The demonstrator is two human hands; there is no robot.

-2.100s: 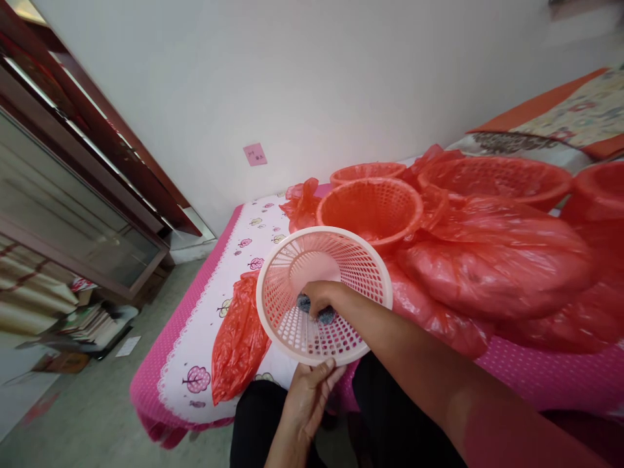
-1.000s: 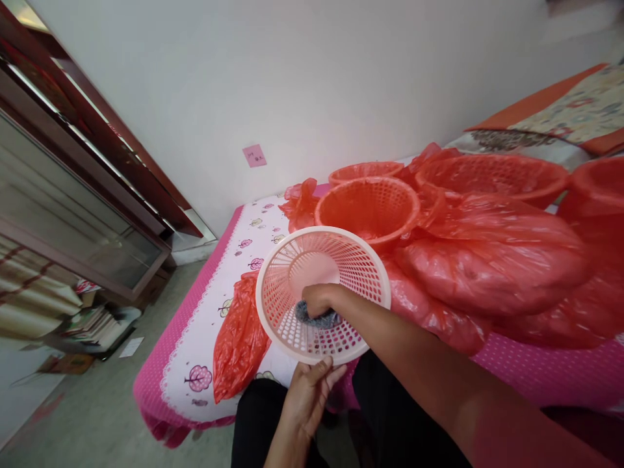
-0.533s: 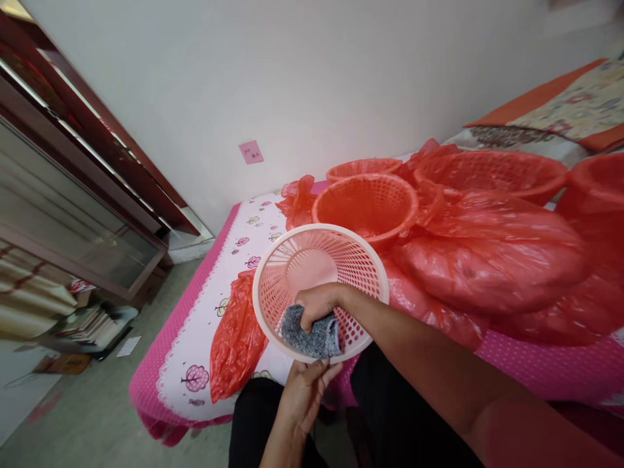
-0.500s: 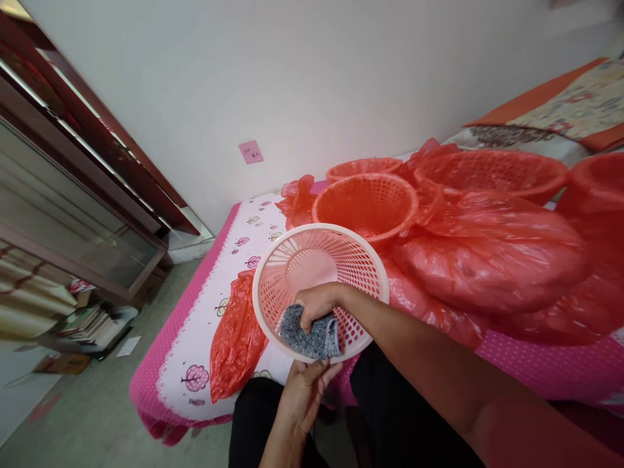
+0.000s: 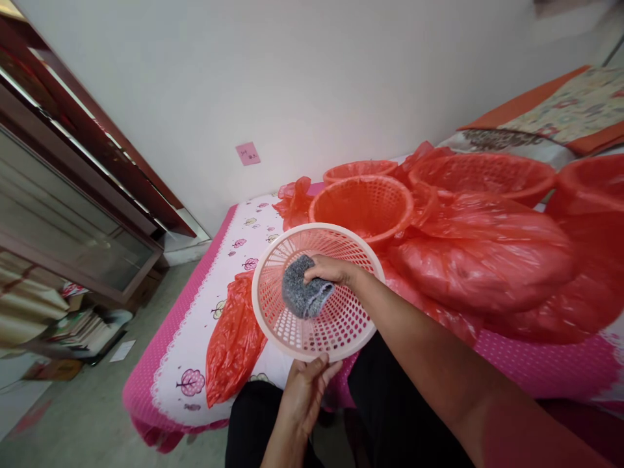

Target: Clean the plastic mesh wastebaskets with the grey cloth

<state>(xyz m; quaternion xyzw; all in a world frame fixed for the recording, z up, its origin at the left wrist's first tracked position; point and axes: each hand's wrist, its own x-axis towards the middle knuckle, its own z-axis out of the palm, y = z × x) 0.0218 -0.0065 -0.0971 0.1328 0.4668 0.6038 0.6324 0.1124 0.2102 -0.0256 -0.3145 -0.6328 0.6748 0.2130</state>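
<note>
A pale pink plastic basket (image 5: 266,318) with perforated sides tilts toward me above the edge of the bed. My left hand (image 5: 308,383) grips its near rim, thumb on top and fingers underneath. Inside the basket, my right hand (image 5: 331,270) is closed on a grey speckled cloth (image 5: 302,289), bunched up over the basket's bottom. The fingertips of that hand are partly hidden by the cloth. Just behind the basket stands a red perforated basket (image 5: 361,208). A crumpled red plastic bag (image 5: 234,341) lies on the bed to the left.
Filled red plastic bags (image 5: 482,253) and more red baskets (image 5: 482,175) crowd the bed's right side. A pink note (image 5: 248,154) is stuck on the white wall (image 5: 312,78). Glass-panelled furniture (image 5: 73,214) and a stack of books (image 5: 80,328) are at the left.
My right hand has moved the cloth from the basket's near side wall up and away to its bottom. My left hand keeps its hold on the rim. The view has shifted slightly.
</note>
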